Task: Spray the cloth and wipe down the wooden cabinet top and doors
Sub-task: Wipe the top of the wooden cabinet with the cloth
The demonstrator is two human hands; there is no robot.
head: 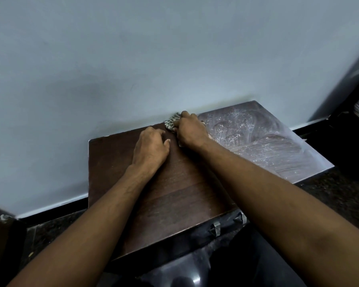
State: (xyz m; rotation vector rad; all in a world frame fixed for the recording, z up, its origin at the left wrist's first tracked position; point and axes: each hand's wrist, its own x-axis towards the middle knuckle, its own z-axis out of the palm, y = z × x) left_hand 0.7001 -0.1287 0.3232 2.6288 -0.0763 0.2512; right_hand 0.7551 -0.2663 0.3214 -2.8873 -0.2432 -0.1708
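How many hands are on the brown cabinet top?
2. The left hand rests on the cabinet top near the middle. The right hand is beside it by the wall, holding the cloth.

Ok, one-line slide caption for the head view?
Right hand grips patterned cloth at the wall edge of the wooden cabinet top; left hand rests flat beside it.

Cabinet top (174, 193) bare wood from 6 to 9 o'clock of left hand (150, 148); passage free there. Wall (133, 59) blocks at 12, tight against rear edge, cloth (171, 123) jammed against it. Right hand (192, 130) just beside at 2. Beyond, toward 3, dusty streaked surface unobstructed to right edge. Metal handles (217, 227) below front edge at 5.
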